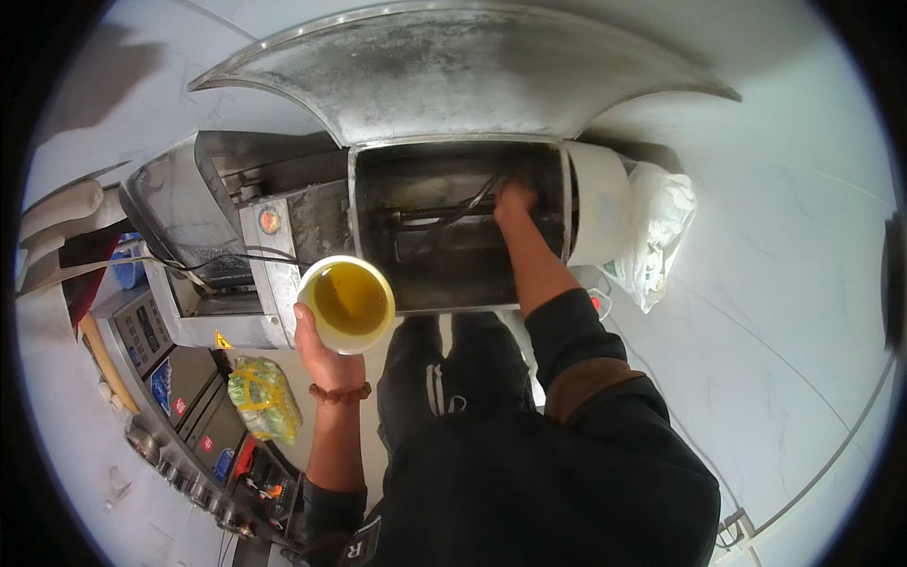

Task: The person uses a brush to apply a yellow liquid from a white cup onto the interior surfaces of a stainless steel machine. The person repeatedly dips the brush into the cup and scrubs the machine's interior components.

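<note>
My left hand [326,358] holds a white bowl [388,319] of clear yellow liquid that looks like oil. The bowl is nearly level, beside the left front corner of a metal dough mixer's trough [453,280]. My right hand [516,195] reaches down inside the trough at its right end. Its fingers are blurred and in shadow, close to the curved mixing blade [460,212]; whether they grip or only touch something I cannot tell. The mixer's big metal lid [439,78] stands raised behind the trough. The trough's inner walls are dark.
Left of the trough are the mixer's housing with a red button [269,220] and a metal machine with a black cable [248,264]. A bag of greens [263,398] lies below, near a steel oven [184,390]. A white bucket [599,202] and plastic bag [662,227] stand right.
</note>
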